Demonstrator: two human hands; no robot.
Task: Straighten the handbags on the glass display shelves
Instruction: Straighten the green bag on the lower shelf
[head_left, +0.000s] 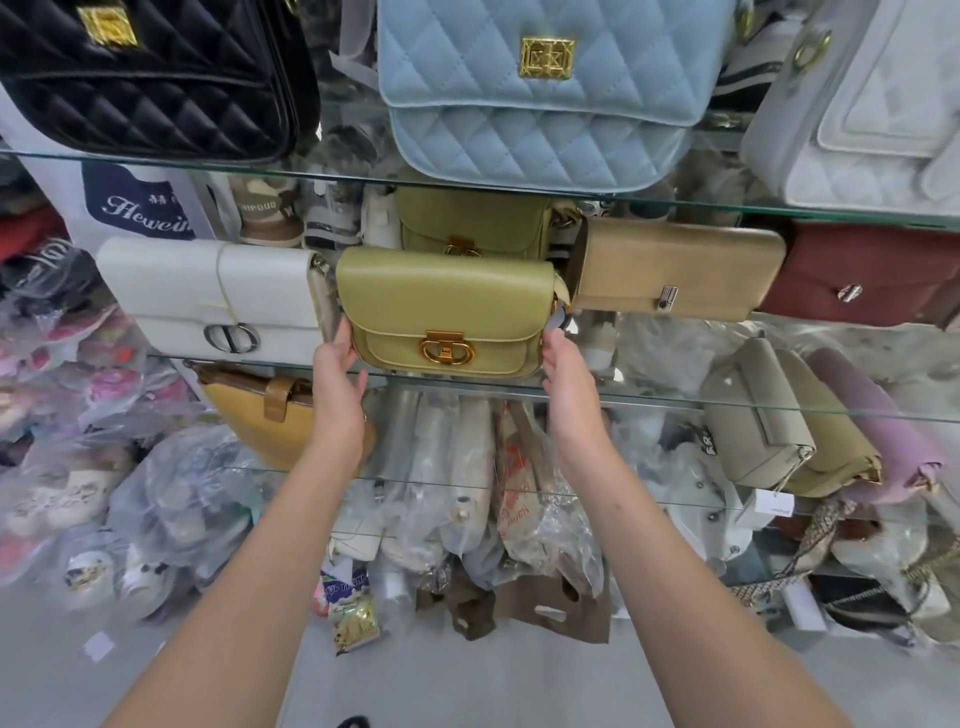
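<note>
A: Starting nearest: looking at the left hand (337, 376) and the right hand (563, 366), both reaching up to the middle shelf (727, 406).

B: Clutching anything?

A: Not by the look of it. Pressing straight fingers against the two short ends of the green bag (447, 306), left hand on the left end, right hand on the right end. Curling round nothing; only bracketing it, left thumb pointing in under the bottom corner.

B: Placing the bag where?

A: Standing upright at the shelf's front edge, roughly midway along, clasp facing outward. Running its long axis along that edge, so lying squarely between the palms, neither hand nearer.

B: Sitting square?

A: Appearing close to parallel with the edge; hard judging finer than that under the wide lens.

B: Crowding at the sides?

A: Yes. Sitting just beside the white bag (208, 291) toward the left end, and just beside the tan bag (675, 270) on the other side, with the red bag (872, 280) beyond, toward the right end.

B: And farther back?

A: Hiding most of a second green bag (472, 223) directly behind, toward the rear edge. Judging any nudge as going across the short axis, straight back or forward, and needing both hands moving evenly, avoiding swinging one end into a neighbour.
</note>
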